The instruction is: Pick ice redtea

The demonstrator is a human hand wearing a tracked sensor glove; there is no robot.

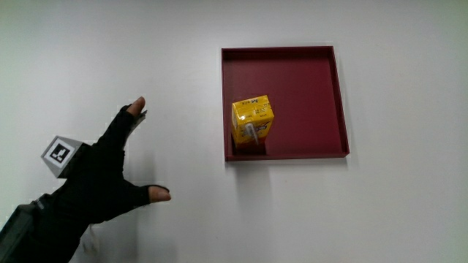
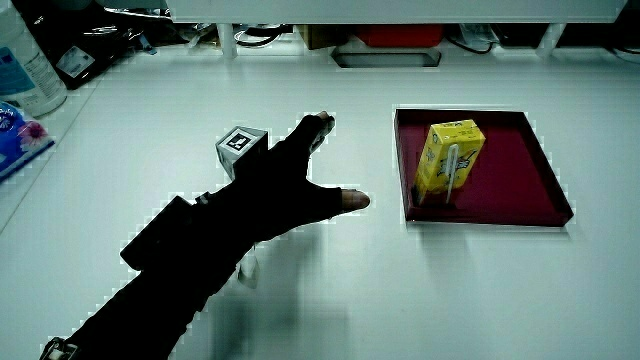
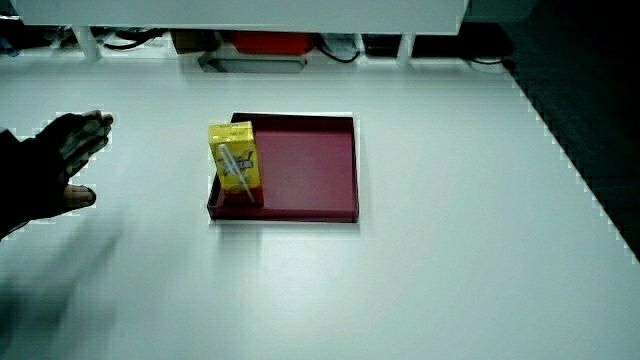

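A yellow ice red tea carton [image 1: 252,121] [image 2: 449,158] [image 3: 234,162] with a straw on its side stands upright in a dark red tray [image 1: 314,95] [image 2: 520,190] [image 3: 315,170], at the tray's corner nearest the person and the hand. The hand [image 1: 110,172] [image 2: 275,190] [image 3: 55,165], in a black glove with a patterned cube on its back, hovers over the bare white table beside the tray. Its fingers are spread and hold nothing. A gap of table lies between the thumb tip and the tray wall.
In a side view a clear bottle [image 2: 25,65] and a blue packet [image 2: 15,135] lie at the table's edge, farther from the person than the hand. A low partition with cables and boxes runs along the table in both side views.
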